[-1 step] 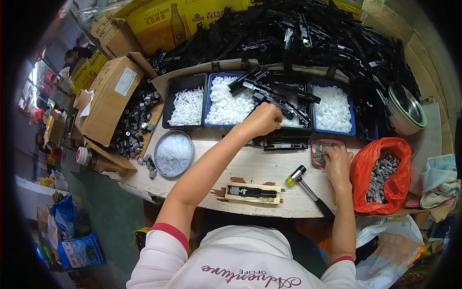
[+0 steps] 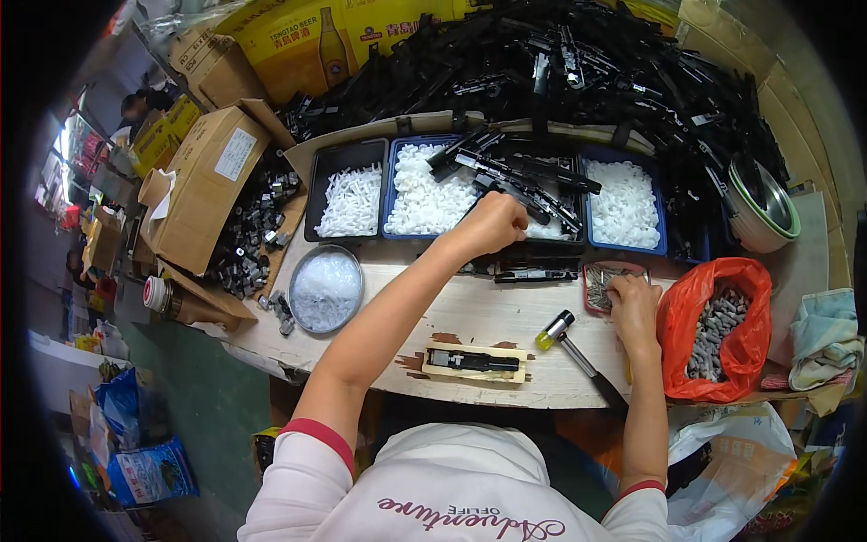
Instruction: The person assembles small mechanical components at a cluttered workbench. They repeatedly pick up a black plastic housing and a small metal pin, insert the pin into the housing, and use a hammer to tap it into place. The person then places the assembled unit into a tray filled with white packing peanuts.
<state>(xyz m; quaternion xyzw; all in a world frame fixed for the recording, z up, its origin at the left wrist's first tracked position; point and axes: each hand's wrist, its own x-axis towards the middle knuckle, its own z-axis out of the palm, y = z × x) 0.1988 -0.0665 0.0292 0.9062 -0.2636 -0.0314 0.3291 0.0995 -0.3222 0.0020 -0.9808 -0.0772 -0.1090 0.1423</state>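
Observation:
My left hand (image 2: 495, 224) reaches over the bench with its fingers curled together, at the front of a dark tray (image 2: 551, 237) with white pieces in it. Whatever lies between those fingertips is hidden. Long black-and-silver metal mechanisms (image 2: 524, 185) lie across that tray, just beyond the hand. My right hand (image 2: 635, 305) dips its bent fingertips into a small red tray (image 2: 591, 309) of thin metal pins; I cannot make out what they pinch. Nearer to me, a black mechanism (image 2: 474, 361) sits in a pale wooden fixture (image 2: 436, 369). A hammer (image 2: 582, 359) with a yellow-and-black head rests beside it.
Bins of white plastic parts (image 2: 429, 185) line the back, before a heap of black mechanisms (image 2: 632, 81). A round dish (image 2: 327, 287) of clear pieces and a carton (image 2: 212, 185) stand left. At right are a red bag (image 2: 673, 339) of grey parts and stacked bowls (image 2: 768, 221).

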